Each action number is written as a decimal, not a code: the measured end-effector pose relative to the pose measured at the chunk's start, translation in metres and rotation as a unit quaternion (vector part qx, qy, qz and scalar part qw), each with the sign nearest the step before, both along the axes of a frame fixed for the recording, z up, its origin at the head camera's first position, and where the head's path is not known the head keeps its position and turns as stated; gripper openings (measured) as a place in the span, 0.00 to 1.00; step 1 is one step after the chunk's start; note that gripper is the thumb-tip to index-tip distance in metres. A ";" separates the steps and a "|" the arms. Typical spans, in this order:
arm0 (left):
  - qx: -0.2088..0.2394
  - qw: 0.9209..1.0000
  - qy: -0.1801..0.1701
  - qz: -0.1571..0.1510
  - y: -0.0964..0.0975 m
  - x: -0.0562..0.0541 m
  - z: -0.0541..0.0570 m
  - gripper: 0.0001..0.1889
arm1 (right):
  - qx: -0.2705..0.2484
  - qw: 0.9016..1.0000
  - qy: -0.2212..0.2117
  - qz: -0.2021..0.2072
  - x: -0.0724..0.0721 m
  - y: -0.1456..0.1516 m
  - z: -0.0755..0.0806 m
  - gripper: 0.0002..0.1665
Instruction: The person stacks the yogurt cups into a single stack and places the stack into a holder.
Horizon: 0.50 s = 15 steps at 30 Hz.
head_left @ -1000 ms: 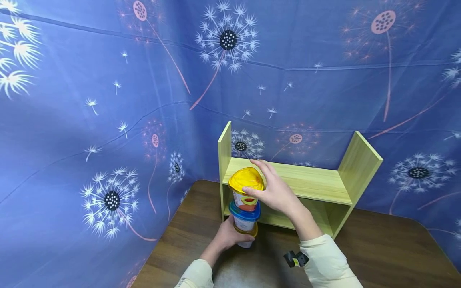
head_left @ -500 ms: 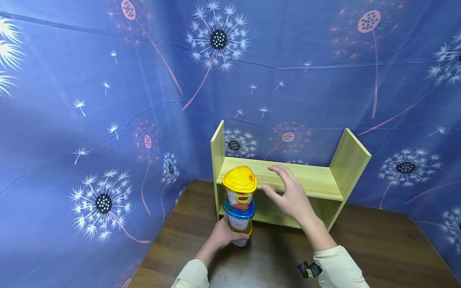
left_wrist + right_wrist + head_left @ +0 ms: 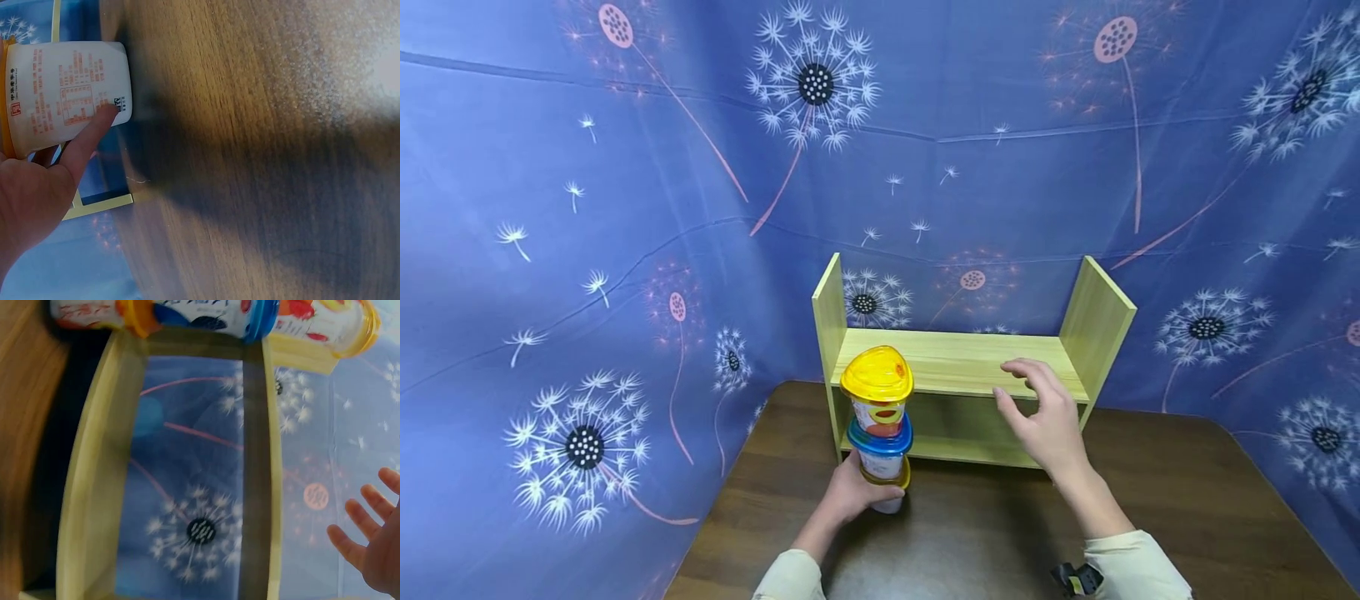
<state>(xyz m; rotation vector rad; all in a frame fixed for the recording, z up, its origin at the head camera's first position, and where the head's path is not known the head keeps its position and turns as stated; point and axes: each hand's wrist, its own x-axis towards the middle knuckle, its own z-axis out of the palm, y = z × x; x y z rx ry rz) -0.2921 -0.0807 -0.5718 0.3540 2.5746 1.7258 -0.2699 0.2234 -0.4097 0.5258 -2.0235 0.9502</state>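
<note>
Blue dandelion cloth [image 3: 647, 200] hangs beyond and to the left of your brown table [image 3: 970, 517], where a pale shelf [image 3: 947, 358] stands with its open front facing you. Before its left end, a yellow-lidded top cup [image 3: 880, 392] sits on a blue-lidded middle cup [image 3: 880, 467], which sits on a bottom cup [image 3: 69, 94]. Your left hand [image 3: 850, 493] grips the bottom cup, thumb pressed across its near side, the other fingers largely hidden behind; holding so low probably lets you steady all three, since the upper two appear to rest on it alone. Whether its base touches the table, you cannot tell. Your right hand [image 3: 1048, 417] hovers before the shelf's right half, fingers spread and loosely bent, holding nothing, well apart from the cups, perhaps so as not to knock them.
</note>
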 end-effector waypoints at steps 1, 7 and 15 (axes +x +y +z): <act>-0.001 1.000 0.001 0.002 -0.001 0.000 0.000 0.47 | -0.002 1.000 0.008 -0.003 0.001 0.003 -0.002 0.19; -0.005 1.000 -0.004 0.003 -0.002 -0.001 -0.001 0.48 | -0.020 0.999 0.032 -0.029 0.006 0.023 -0.013 0.15; -0.006 1.000 -0.009 -0.003 -0.001 -0.001 -0.002 0.48 | -0.035 0.996 0.044 -0.064 0.013 0.045 -0.026 0.12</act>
